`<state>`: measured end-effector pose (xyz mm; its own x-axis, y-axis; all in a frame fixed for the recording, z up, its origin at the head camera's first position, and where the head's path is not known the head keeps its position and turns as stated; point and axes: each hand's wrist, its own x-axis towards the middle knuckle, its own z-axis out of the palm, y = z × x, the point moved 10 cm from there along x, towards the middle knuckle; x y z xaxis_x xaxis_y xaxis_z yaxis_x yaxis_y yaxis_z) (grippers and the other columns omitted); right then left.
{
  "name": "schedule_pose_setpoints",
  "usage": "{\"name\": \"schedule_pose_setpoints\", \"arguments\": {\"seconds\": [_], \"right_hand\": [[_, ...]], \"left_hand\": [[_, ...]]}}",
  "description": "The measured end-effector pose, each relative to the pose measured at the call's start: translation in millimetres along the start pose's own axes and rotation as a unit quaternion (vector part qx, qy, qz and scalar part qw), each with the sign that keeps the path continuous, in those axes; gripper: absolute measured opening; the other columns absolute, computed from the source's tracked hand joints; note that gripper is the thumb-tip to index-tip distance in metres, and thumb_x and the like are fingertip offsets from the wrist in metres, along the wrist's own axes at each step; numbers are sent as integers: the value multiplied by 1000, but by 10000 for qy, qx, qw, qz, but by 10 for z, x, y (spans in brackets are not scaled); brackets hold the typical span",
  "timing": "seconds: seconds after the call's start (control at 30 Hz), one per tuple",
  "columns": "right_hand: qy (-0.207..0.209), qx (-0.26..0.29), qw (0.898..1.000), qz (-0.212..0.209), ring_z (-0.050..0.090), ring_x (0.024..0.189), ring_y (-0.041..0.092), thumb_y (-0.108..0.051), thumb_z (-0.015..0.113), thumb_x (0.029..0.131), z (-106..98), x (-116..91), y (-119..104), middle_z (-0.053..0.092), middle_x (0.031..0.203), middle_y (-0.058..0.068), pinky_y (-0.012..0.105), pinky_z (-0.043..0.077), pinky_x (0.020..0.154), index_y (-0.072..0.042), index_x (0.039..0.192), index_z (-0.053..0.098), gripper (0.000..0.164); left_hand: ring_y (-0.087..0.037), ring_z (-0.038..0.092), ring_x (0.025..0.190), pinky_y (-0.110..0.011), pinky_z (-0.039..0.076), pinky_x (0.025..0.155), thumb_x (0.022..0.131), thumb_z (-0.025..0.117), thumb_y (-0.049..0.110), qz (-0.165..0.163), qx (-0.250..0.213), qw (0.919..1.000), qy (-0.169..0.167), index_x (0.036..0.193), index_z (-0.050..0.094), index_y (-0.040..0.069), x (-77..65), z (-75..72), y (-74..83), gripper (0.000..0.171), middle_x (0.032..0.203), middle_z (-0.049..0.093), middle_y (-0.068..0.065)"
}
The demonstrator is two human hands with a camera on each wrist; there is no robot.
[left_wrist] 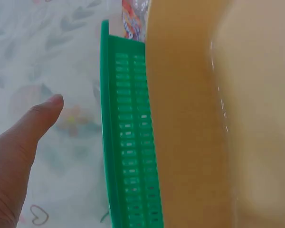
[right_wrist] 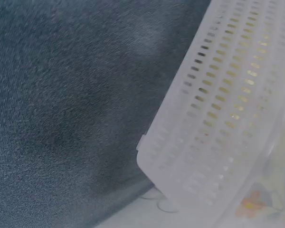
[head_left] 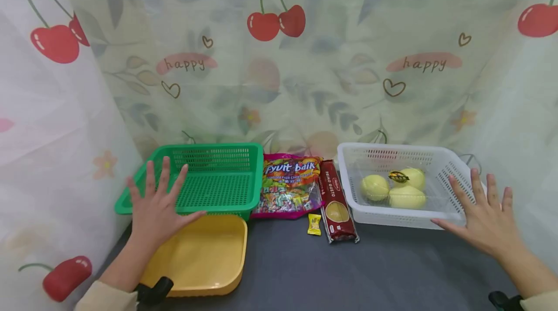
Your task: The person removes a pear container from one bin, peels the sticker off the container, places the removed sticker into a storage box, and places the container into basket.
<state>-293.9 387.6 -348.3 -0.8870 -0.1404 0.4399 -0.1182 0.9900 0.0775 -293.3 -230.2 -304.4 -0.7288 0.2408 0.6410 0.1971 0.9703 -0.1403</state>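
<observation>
Head view: left grip (head_left: 156, 210) and right grip (head_left: 490, 221) spread apart, empty; fruit (head_left: 407, 197) already in frame-right white basket (head_left: 405, 219), centre candy bag (head_left: 288, 189) outside.

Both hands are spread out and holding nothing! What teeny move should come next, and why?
Maybe ease the right hand down to the white basket. The hand is spread open, holds nothing, and that basket, with three pale round things inside, looks nearest to it.
</observation>
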Motion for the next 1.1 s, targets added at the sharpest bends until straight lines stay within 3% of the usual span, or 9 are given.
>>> {"name": "schedule_pose_setpoints", "arguments": {"seconds": [0.43, 0.73, 0.87, 1.0, 1.1], "right_hand": [[-176, 114, 9997, 136, -28, 138, 34, -69, 56, 75, 37, 39, 51, -26, 152, 8, 60, -23, 105, -31, 148, -12, 106], [-375, 995, 9943, 66, -29, 135, 41, -56, 58, 82, 92, 127, 16, -27, 150, 16, 66, -20, 103, -22, 149, -11, 102], [-484, 1183, 9918, 83, -26, 135, 45, -54, 58, 84, 124, 188, 5, -25, 150, 21, 69, -16, 102, -20, 149, -11, 101], [-617, 1400, 9881, 165, -22, 134, 50, -53, 56, 86, 128, 271, 25, -25, 149, 23, 74, -8, 101, -18, 148, -15, 101], [-781, 1585, 9840, 248, -20, 133, 53, -52, 55, 87, 138, 344, 46, -26, 148, 26, 77, -2, 98, -15, 147, -19, 102]], "left_hand": [[-35, -14, 143, -64, -12, 109, 64, 1, 92, 218, -25, 9997, -134, 149, 24, 19, 272, 88, 301, 115, 158, -9, -8], [-34, -14, 143, -63, -8, 110, 63, 1, 91, 358, -74, 9992, -185, 149, 24, 18, 521, 139, 571, 114, 158, -7, -8], [-34, -17, 143, -63, -5, 111, 66, 27, 90, 322, 42, 9987, -399, 150, 18, 20, 629, 189, 719, 110, 158, -5, -10], [-33, -19, 142, -63, -8, 111, 68, 55, 78, 290, 8, 9967, -752, 151, 13, 20, 733, 257, 896, 109, 158, -5, -11], [-34, -18, 142, -63, -6, 111, 72, 58, 72, 301, -29, 9952, -927, 151, 11, 20, 800, 303, 1036, 106, 158, -7, -11]]}}
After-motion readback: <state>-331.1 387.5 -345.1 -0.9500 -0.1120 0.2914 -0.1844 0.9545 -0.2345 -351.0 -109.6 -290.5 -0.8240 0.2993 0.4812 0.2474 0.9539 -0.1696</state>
